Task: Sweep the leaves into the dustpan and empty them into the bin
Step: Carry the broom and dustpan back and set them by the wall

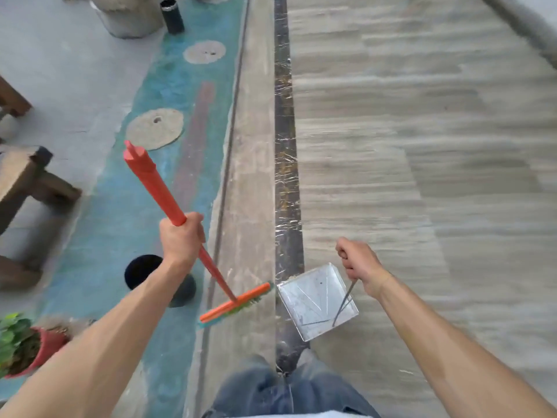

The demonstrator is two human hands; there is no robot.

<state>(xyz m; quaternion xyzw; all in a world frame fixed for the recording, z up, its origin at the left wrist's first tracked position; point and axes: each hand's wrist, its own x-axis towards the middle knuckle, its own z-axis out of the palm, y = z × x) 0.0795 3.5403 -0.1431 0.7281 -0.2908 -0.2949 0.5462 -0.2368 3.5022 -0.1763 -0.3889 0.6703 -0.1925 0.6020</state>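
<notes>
My left hand (180, 239) grips the orange handle of a broom (156, 184). Its orange head with green bristles (238, 304) hangs low over the concrete strip, just left of the dustpan. My right hand (360, 265) holds the thin metal handle of a square metal dustpan (313, 303), which hangs above the dark floor strip. No leaves show in the pan as far as I can tell, and I see none on the floor. No bin is clearly in view.
A black pot (144, 271) sits under my left forearm, and a red pot with a green plant (27, 345) stands at lower left. Wooden furniture (27, 182) lines the left edge. A grey planter (129, 16) and a black pipe (171, 16) stand far ahead. Tiled floor (422, 146) spreads right.
</notes>
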